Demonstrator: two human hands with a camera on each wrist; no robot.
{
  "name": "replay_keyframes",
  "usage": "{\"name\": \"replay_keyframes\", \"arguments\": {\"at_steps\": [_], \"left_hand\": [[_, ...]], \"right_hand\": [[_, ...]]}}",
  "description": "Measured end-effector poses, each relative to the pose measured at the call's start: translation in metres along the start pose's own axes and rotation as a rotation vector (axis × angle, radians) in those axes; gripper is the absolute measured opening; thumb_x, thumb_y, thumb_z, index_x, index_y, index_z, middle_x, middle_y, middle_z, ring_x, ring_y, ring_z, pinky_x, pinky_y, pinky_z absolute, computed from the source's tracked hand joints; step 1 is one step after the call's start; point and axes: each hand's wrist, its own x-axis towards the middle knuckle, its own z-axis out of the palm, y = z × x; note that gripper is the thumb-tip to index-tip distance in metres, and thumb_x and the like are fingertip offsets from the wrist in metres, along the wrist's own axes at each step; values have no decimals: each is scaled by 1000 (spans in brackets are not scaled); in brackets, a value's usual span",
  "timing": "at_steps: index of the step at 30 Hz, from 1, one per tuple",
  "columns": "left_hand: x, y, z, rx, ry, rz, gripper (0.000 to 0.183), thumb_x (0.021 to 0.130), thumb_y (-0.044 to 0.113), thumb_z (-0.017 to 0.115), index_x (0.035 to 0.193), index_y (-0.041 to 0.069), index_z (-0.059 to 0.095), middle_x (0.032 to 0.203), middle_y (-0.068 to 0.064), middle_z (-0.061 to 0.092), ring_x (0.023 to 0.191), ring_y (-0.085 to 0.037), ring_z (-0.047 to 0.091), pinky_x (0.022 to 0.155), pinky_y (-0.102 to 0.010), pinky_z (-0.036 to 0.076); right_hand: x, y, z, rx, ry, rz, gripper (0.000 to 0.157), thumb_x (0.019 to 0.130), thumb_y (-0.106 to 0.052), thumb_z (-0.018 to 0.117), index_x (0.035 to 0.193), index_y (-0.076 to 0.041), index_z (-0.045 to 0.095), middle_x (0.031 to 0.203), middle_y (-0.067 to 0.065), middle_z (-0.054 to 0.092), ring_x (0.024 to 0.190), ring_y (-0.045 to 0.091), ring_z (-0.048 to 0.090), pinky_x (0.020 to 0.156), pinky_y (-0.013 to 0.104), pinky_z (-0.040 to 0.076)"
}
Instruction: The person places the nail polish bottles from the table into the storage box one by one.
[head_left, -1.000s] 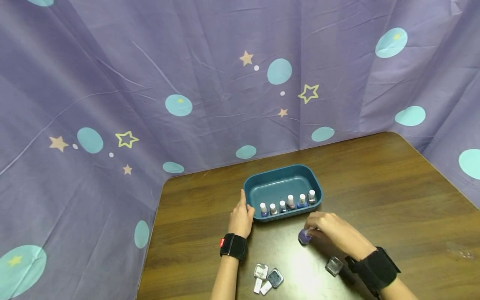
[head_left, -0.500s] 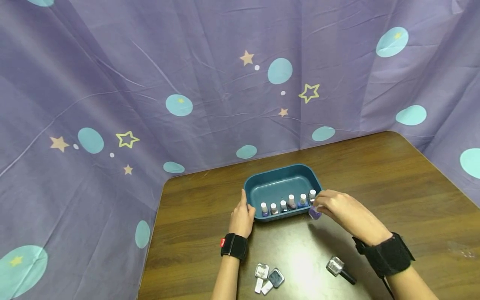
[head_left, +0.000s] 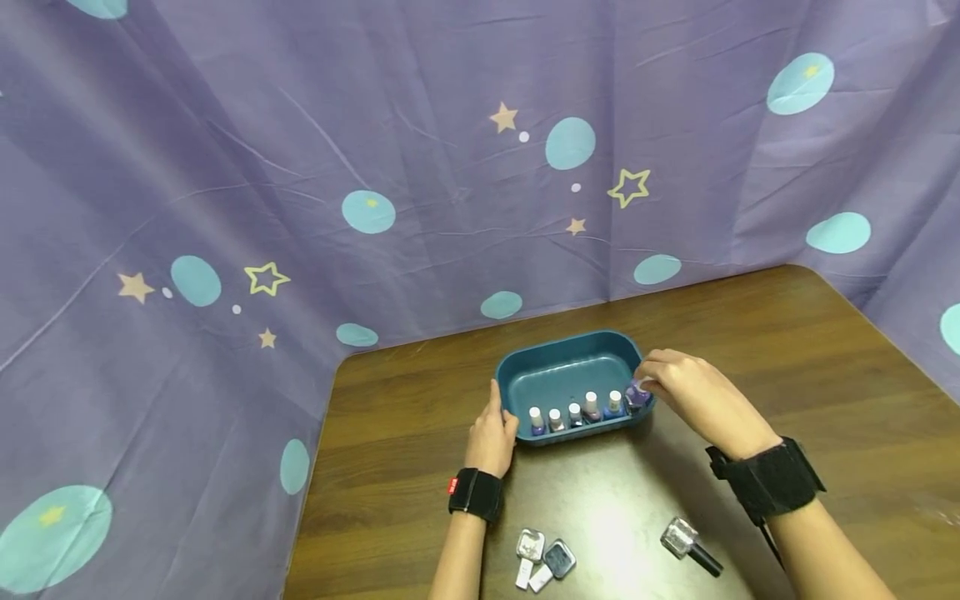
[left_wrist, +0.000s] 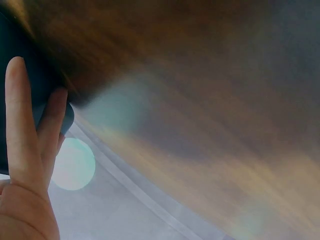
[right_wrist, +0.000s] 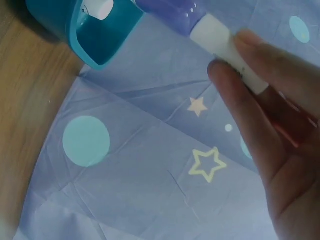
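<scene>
My right hand pinches the white cap of a purple nail polish bottle between thumb and fingers. That bottle is over the right front corner of a teal tray; whether it touches the tray's floor I cannot tell. Inside, along the front wall, stands a row of several white-capped nail polish bottles. At the tray's left end, my left hand rests against the outer wall. Its fingers lie straight along the teal side in the left wrist view.
On the wooden table a clear bottle with a black cap lies at front right. Two white-capped bottles, one silvery and one dark, lie close together at the front. A purple patterned curtain surrounds the table.
My right hand has lifted the purple nail polish bottle off the table and carried it up and away to the tray's right front corner. My left hand has stayed at the tray.
</scene>
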Motion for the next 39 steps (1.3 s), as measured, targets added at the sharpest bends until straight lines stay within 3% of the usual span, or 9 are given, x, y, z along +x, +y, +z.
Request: {"name": "replay_keyframes", "arguments": {"at_steps": [7,16,24,33,39], "left_hand": [[0,-1,5,15,8,18,64,86,18,45,146,10,25,112,-11,60,64,-16,46,67,-37,44],[-1,1,8,18,12,12,63,87,19,43,147,11,23,115,-11,60,69,-18,49,72,-38,45],[0,1,4,12,15,-7,63,88,18,44,147,12,22,116,-11,60,72,-19,51,74,-38,45],[2,-1,4,36,19,1,63,87,19,43,146,10,23,118,-12,59,74,-21,55,74,-40,45],[1,-2,4,42,28,7,63,87,18,45,146,9,25,117,-13,60,74,-22,56,73,-40,45]], "right_hand": [[7,10,11,14,62,39,15,74,-2,66,86,-11,66,83,-5,57,78,9,55,70,26,45],[16,17,28,7,95,18,16,72,-3,68,87,-9,66,84,-2,58,79,11,55,71,27,46],[22,26,53,56,65,27,14,74,-3,67,86,-10,66,83,0,60,78,13,57,70,28,46],[21,39,78,19,-30,42,12,72,-2,68,82,-9,66,80,1,58,72,14,56,64,28,45],[22,39,85,-1,-44,48,12,72,-3,69,81,-9,66,79,0,56,70,12,54,62,28,45]]}}
